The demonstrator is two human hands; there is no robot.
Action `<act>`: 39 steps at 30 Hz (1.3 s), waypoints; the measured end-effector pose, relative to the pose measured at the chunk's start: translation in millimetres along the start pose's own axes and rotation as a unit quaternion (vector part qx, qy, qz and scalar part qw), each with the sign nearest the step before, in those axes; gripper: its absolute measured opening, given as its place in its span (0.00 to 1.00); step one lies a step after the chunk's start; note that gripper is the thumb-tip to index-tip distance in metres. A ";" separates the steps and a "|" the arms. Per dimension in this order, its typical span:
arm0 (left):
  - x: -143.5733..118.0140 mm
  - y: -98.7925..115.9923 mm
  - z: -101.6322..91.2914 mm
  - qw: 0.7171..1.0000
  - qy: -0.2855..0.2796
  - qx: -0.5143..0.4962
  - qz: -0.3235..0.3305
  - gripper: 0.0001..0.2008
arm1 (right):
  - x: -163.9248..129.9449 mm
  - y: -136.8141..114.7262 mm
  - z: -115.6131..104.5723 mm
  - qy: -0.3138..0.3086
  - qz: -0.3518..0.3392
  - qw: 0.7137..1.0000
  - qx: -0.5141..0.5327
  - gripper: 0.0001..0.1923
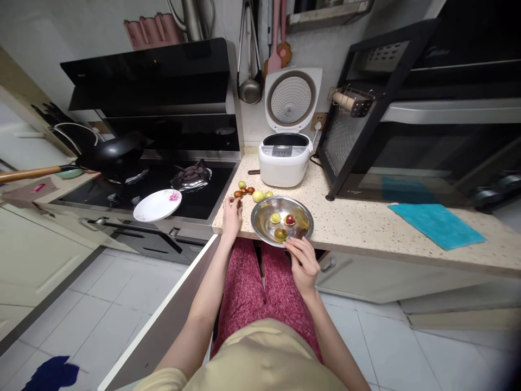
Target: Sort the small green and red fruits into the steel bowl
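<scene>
A shiny metal bowl [260, 224] sits at the counter's front edge with three jujubes in it: a yellow-green jujube [275, 218], a red one [290, 220] and an olive-brown one [280, 234]. My right hand [303, 265] is at the bowl's near right rim, its fingertips over the rim and fingers closed. To the left of the bowl, my left hand [232, 218] rests at the counter edge, fingers pinched on a dark red jujube [239, 203]. Just beyond it lie several loose red and green jujubes [251, 190].
Behind the bowl stands a white rice cooker [284, 165], lid raised. A white plate [157, 206] lies at the front of the black gas stove [220, 190], left. A teal cloth [442, 224] lies right, before an oven [439, 157]. A cabinet door [163, 320] stands open by my left arm.
</scene>
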State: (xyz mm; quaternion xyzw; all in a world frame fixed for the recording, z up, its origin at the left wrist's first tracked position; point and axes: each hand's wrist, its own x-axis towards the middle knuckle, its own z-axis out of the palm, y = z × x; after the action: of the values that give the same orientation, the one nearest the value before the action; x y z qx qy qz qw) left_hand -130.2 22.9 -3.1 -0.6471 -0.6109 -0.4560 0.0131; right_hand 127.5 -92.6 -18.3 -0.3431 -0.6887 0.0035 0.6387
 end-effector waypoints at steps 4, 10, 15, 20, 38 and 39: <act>2.4 -1.9 1.0 0.999 0.010 -0.044 -0.003 0.17 | 2.2 -2.3 0.3 0.003 0.001 1.000 0.001 0.19; -6.9 26.7 -23.4 0.987 0.058 -0.146 0.027 0.13 | 5.4 -5.4 0.2 0.002 -0.001 1.000 -0.001 0.18; -25.5 69.3 -44.6 0.970 -0.060 -0.184 0.144 0.14 | 5.1 -6.0 1.1 0.003 -0.001 1.000 -0.003 0.18; -26.4 77.5 -48.0 0.958 -0.159 -0.184 0.153 0.15 | 3.0 -4.6 1.4 -0.004 -0.001 1.000 -0.003 0.18; 10.2 85.9 -43.7 0.925 -0.343 -0.038 0.159 0.16 | 1.7 -3.3 2.8 0.000 0.002 1.000 0.002 0.18; 9.2 85.3 -43.9 0.926 -0.339 -0.039 0.160 0.16 | 1.5 -3.0 2.9 0.001 0.001 1.000 0.002 0.19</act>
State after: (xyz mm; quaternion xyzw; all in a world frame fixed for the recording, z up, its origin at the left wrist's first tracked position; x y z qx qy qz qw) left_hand -88.4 -16.7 74.2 -0.8524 -0.4485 -0.2250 -0.1472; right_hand 123.6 -92.9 -16.1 -0.3424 -0.6874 0.0055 0.6405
